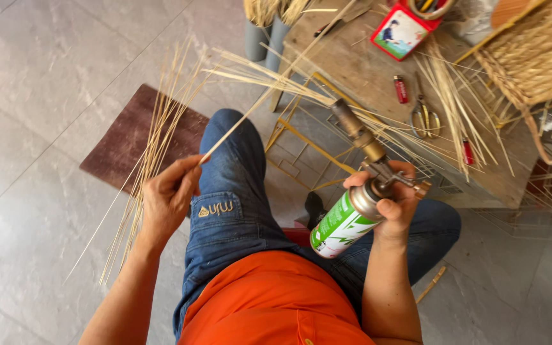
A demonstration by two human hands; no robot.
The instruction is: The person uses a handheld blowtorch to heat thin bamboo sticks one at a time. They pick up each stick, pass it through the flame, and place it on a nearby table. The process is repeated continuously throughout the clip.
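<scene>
Hands [168, 195] [396, 198]: one strip [257, 105], one torch [352, 185].

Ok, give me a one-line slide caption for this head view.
Seated person's right hand grips a green-and-white gas canister with brass torch head; left hand pinches a thin pale bamboo strip over grey floor tiles.

Large pale grey floor tiles [39, 76] with thin joints fill the scene under soft, even daylight. A dark brown mat [126, 137] lies on them, left of a low, worn wooden worktop [352, 64]. Two grey pipe legs [264, 39] stand at the worktop's left end, just beyond the mat.
</scene>
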